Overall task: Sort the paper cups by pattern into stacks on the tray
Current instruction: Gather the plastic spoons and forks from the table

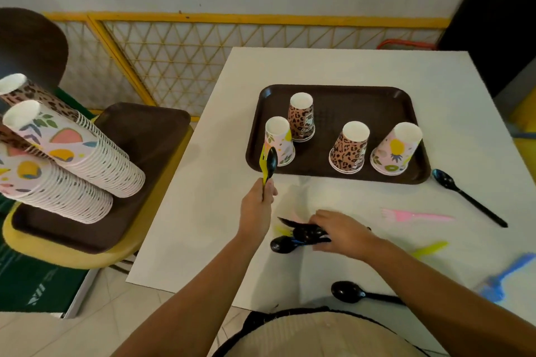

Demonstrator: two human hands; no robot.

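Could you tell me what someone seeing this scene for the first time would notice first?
Probably the brown tray on the white table, holding four upside-down paper cups: two leopard-print and two fruit-print. Next, the left hand holding up a black spoon with a yellow utensil, while the right hand gathers black cutlery. Far left, tall cup stacks lean on another tray.
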